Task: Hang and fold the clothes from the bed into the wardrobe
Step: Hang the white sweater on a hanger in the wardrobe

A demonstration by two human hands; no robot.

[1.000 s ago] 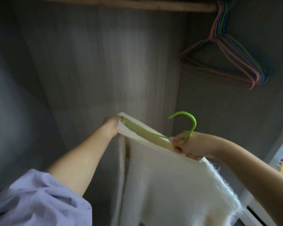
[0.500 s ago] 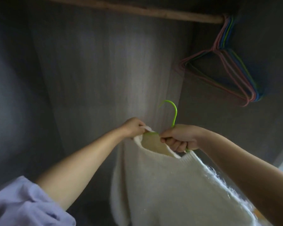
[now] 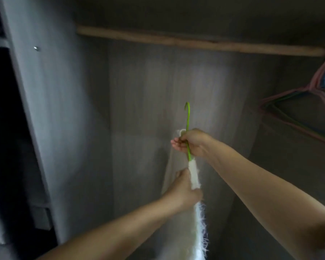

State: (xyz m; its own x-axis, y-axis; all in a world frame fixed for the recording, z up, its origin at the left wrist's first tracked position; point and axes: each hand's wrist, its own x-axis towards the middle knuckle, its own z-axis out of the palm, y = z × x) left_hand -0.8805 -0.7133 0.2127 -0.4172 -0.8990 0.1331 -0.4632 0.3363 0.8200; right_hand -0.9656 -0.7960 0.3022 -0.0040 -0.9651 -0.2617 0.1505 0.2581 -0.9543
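Observation:
A fluffy white sweater (image 3: 194,177) hangs on a green hanger (image 3: 187,121), seen edge-on inside the wardrobe. My right hand (image 3: 192,142) grips the hanger just below its hook, together with the sweater's neckline. My left hand (image 3: 184,188) grips the sweater's shoulder edge lower down. The hook points up, well below the wooden rail (image 3: 195,43).
Several empty coloured hangers (image 3: 308,102) hang bunched at the rail's right end. A grey wardrobe side panel (image 3: 45,109) stands at the left, with a dark compartment beyond it. The wardrobe's back wall (image 3: 158,91) is behind the sweater.
The sweater and hanger have turned from facing me to edge-on. My left hand moved from the neckline down to the shoulder edge. The view shifted left, showing more of the rail.

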